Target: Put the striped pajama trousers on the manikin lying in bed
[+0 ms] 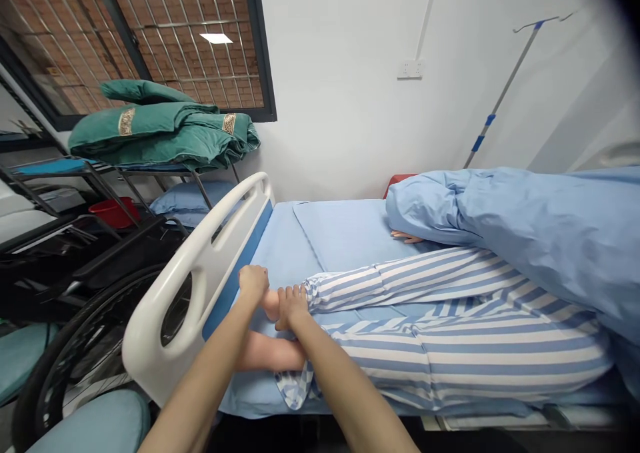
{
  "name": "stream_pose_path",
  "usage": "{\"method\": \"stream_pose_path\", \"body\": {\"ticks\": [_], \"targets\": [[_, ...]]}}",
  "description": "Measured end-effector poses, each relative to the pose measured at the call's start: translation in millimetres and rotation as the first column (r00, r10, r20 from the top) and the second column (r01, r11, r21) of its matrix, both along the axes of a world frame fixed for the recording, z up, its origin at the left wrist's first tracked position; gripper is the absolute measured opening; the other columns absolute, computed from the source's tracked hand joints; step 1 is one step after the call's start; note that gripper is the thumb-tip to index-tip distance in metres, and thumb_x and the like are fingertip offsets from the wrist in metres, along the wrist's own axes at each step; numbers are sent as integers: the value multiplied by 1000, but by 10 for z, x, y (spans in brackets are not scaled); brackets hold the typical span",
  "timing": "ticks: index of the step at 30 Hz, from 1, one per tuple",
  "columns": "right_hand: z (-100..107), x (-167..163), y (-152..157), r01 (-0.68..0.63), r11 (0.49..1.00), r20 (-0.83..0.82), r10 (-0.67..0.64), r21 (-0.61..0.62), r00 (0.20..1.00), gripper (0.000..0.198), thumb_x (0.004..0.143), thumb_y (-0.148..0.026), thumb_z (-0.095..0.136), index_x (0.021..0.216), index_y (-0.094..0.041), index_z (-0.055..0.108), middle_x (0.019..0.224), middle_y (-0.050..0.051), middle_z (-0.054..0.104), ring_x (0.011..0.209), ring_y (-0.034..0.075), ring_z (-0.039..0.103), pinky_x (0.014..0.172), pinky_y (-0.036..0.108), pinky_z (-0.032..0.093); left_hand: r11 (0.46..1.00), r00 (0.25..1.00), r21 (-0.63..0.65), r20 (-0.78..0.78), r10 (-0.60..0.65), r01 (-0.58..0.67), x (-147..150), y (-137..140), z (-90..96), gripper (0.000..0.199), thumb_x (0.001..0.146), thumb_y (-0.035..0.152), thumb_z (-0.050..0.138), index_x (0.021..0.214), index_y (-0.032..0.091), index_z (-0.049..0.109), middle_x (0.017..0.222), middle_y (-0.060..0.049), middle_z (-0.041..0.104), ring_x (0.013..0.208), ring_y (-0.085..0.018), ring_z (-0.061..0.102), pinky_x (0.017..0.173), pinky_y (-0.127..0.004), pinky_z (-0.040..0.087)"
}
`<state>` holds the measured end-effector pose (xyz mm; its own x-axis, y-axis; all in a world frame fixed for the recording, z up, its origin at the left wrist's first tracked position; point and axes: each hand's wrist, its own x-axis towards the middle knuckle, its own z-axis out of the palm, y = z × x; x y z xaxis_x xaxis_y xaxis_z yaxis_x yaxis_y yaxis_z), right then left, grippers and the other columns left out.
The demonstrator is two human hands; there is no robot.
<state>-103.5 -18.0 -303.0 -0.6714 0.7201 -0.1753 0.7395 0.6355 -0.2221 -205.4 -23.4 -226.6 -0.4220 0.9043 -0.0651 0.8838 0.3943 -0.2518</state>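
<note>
A figure in blue-and-white striped trousers [430, 353] lies along the bed, its bare feet towards the footboard. Its smooth lower legs look like those of a nursing manikin. My left hand [253, 282] is closed around the front of the far foot [271, 304], covering its toes. Just above that foot, my right hand [291, 306] wraps over the ankle, beside the trouser cuff. The near lower leg [273, 353] rests on the sheet, partly hidden behind my forearms, with its trouser leg pushed up.
The white footboard [187, 266] stands close to my left hand. Beyond it is a wheelchair [65, 346]. A blue quilt [525, 220] covers the figure's upper part, with one hand [406, 237] showing. Green folded bedding [165, 130] lies by the window. An IV pole [505, 90] stands behind.
</note>
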Motion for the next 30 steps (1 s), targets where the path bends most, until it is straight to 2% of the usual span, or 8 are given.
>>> {"method": "stream_pose_path", "body": {"ticks": [4, 8, 14, 17, 22, 26, 30], "targets": [[6, 12, 6, 2, 1000, -4, -2, -15, 1000, 92, 43, -43, 66, 123, -16, 28, 123, 16, 33, 119, 33, 18, 94, 49, -3, 998, 999, 43, 7, -52, 52, 57, -166, 68, 31, 72, 16, 36, 86, 11, 63, 85, -16, 61, 83, -22, 55, 68, -32, 38], [25, 44, -16, 15, 1000, 9, -15, -5, 1000, 91, 44, -40, 66, 123, -18, 27, 125, 14, 31, 120, 33, 15, 95, 48, -3, 996, 999, 70, -16, -47, 48, 99, -332, 143, 34, 74, 12, 31, 87, 8, 62, 87, -20, 59, 85, -23, 55, 67, -33, 39], [3, 83, -45, -11, 1000, -27, 11, 25, 1000, 91, 45, -40, 65, 124, -18, 26, 124, 14, 32, 119, 33, 18, 95, 48, -4, 998, 998, 30, -51, -45, 47, 72, -514, 308, 35, 75, 12, 30, 89, 9, 62, 89, -19, 59, 84, -24, 56, 67, -33, 39], [-16, 92, -48, -12, 999, -41, 13, 35, 999, 92, 44, -41, 65, 124, -17, 26, 124, 14, 33, 119, 33, 17, 95, 48, -3, 1000, 998, -7, -69, -6, 5, 53, -481, 333, 33, 75, 14, 33, 87, 10, 63, 86, -19, 60, 81, -24, 57, 64, -34, 39], [-37, 98, -37, -28, 999, -37, 29, 34, 999, 93, 46, -41, 63, 126, -16, 22, 125, 15, 30, 119, 34, 16, 95, 48, -3, 995, 993, -61, -97, 73, -79, 54, -255, 261, 30, 72, 11, 35, 81, 5, 64, 71, -18, 62, 70, -24, 58, 55, -32, 40], [-54, 83, -17, -32, 998, -18, 33, 49, 999, 94, 46, -42, 61, 126, -16, 20, 127, 14, 29, 119, 34, 16, 95, 48, -3, 992, 992, -92, -105, 76, -86, 55, -160, 189, 29, 69, 7, 37, 76, 4, 64, 65, -17, 61, 66, -24, 58, 52, -31, 40], [-59, 77, -18, -23, 997, -22, 25, 74, 999, 91, 46, -42, 62, 125, -17, 24, 124, 15, 32, 118, 34, 19, 95, 47, -1, 995, 995, -84, -96, 38, -46, 36, -155, 131, 31, 69, 5, 36, 83, 7, 64, 73, -16, 62, 70, -21, 58, 55, -30, 40]]}}
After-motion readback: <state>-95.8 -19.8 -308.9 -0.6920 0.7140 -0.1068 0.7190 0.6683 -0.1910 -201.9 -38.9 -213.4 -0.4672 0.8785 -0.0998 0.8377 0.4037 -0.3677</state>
